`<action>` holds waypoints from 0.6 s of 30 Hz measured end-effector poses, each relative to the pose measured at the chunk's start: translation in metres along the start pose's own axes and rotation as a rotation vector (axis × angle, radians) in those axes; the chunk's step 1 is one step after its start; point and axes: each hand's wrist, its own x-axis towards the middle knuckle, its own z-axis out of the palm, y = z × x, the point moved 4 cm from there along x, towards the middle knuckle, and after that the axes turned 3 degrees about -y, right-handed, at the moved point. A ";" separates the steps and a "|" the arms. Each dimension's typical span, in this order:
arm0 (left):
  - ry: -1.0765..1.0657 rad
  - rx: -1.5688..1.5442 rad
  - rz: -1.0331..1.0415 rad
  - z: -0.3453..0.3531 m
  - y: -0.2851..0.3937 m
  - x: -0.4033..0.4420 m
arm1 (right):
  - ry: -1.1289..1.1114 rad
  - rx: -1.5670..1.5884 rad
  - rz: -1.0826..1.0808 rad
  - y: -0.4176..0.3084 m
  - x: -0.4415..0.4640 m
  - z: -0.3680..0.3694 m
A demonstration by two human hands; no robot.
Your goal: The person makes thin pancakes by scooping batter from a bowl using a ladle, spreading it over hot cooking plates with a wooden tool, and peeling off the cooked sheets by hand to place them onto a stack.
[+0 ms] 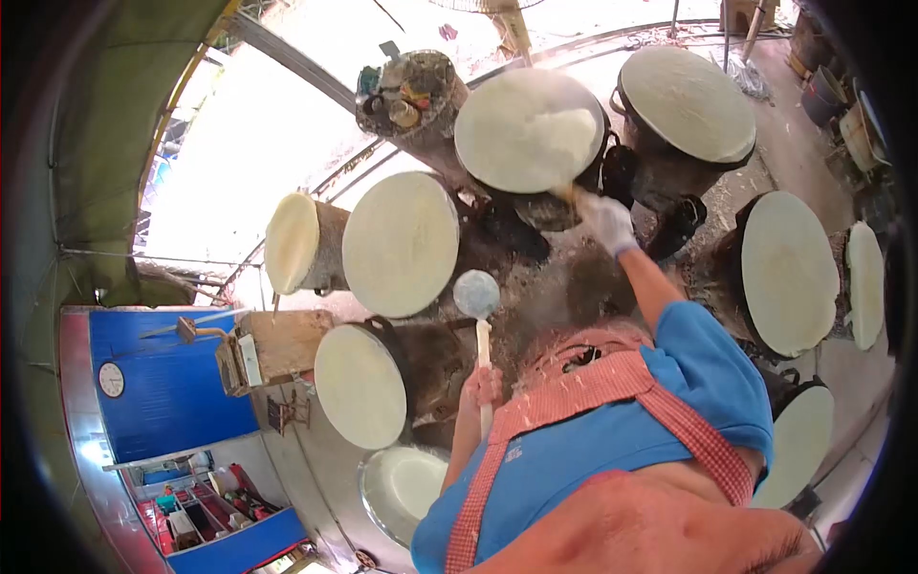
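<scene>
My left hand is wrapped around the pale handle of a ladle, whose round, batter-coated bowl points away from me. In a white glove, my right hand grips a light-brown wooden tool at the near rim of a round griddle. The far end of that tool is blurred. Pale batter covers this griddle, with a whiter, thicker patch toward its right side; a faint haze hangs over it.
More batter-covered griddles stand around me, including one at left and one at right. A basin of pale batter sits by my left elbow. A cluttered drum stand adjoins the far griddle.
</scene>
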 end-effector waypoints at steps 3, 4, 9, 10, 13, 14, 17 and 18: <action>0.564 0.754 0.305 -0.006 0.010 -0.006 | -0.064 0.105 0.129 0.046 -0.042 -0.004; 0.551 0.771 0.317 0.003 0.013 0.007 | -0.139 0.001 0.243 0.099 -0.023 0.031; 0.114 -0.170 -0.006 0.002 0.004 0.041 | 0.107 0.258 0.142 0.059 0.066 -0.022; 0.063 -0.239 -0.046 0.005 -0.002 0.045 | 0.087 0.209 0.049 0.052 0.059 -0.005; 0.023 -0.132 -0.017 0.008 -0.008 0.053 | -0.158 -0.070 0.083 0.061 -0.017 -0.024; 0.005 -0.109 -0.009 0.009 -0.009 0.059 | -0.064 0.118 0.106 0.109 -0.022 0.008; 0.007 -0.109 -0.008 0.006 -0.018 0.062 | 0.031 0.313 0.236 0.119 0.084 -0.011; 0.013 -0.103 -0.011 0.007 -0.022 0.066 | -0.060 0.236 0.245 0.114 0.125 -0.016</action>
